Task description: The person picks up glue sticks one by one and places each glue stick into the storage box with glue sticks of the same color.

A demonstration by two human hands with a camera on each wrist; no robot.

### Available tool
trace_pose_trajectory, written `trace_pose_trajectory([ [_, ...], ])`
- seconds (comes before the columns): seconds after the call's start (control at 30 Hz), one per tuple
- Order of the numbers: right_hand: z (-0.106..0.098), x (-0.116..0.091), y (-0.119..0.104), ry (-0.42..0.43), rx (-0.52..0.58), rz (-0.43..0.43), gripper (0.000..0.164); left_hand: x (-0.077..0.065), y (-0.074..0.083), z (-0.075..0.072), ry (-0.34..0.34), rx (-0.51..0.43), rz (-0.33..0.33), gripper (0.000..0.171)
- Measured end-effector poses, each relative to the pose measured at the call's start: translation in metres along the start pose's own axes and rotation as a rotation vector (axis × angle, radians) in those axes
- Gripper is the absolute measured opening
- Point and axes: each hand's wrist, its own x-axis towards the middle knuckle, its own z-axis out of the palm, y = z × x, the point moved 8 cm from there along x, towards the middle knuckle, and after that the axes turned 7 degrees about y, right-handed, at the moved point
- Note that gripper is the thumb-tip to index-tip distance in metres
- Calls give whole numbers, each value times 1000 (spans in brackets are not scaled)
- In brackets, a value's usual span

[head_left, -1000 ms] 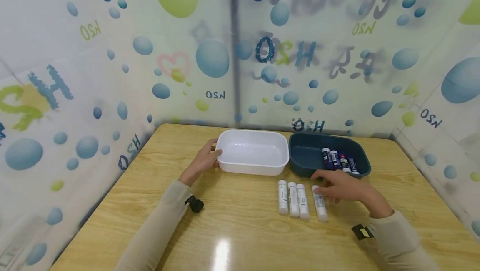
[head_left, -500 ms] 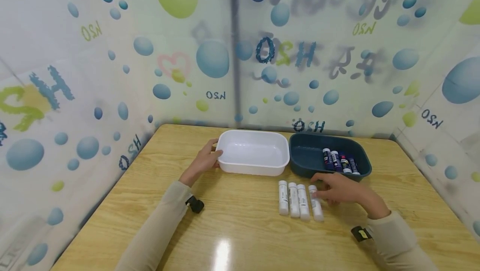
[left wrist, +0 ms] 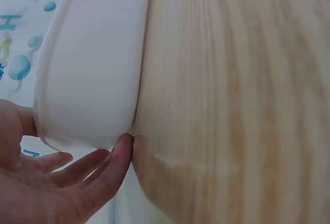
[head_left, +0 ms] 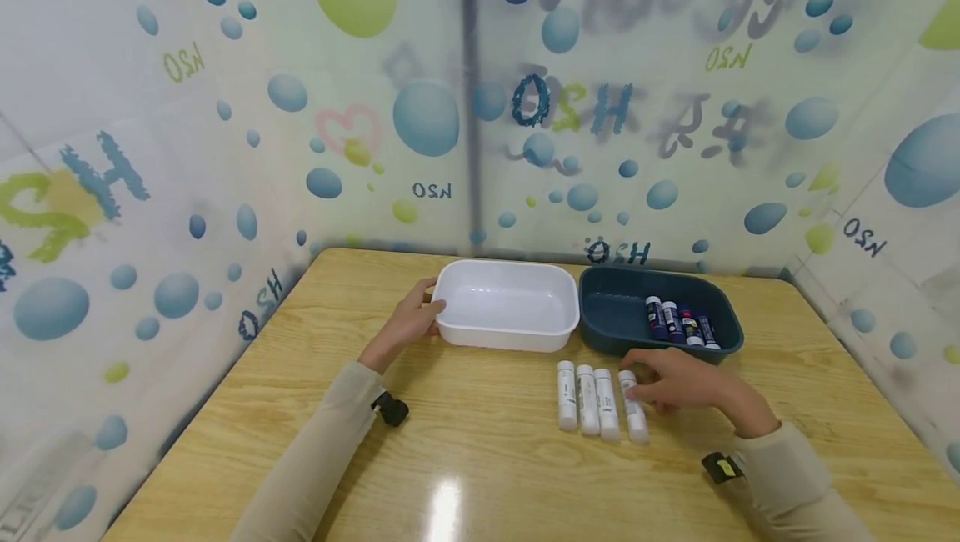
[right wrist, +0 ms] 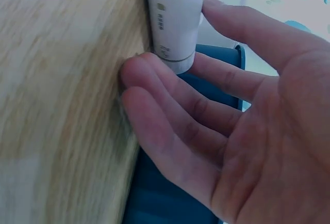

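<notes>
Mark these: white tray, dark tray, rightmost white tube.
White tray point(head_left: 506, 307), head view, bare inside floor.
Dark tray point(head_left: 613, 310), head view, bare left floor.
Rightmost white tube point(head_left: 635, 417), head view, lower body.

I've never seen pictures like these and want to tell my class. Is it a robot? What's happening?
Not a robot: these are a person's left hand and right hand, both bare. The wide view comes from a camera worn on the head, and the two close-ups from one on each wrist. On the wooden table are a white tray, a dark teal tray with four dark-blue tubes inside, and four white capped tubes in front. The left hand holds the white tray's end. The right hand touches the rightmost white tube; whether it grips it, I can't tell.
</notes>
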Motion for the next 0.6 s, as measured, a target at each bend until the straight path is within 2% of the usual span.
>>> trace_pose_trajectory([
  [0.27,-1,-7,-2,-42,24,20,42,2,0,1,0,4,7,58],
  [0.6,4,-3,1,-30,25,68,50,1,0,1,4,2,6,58],
])
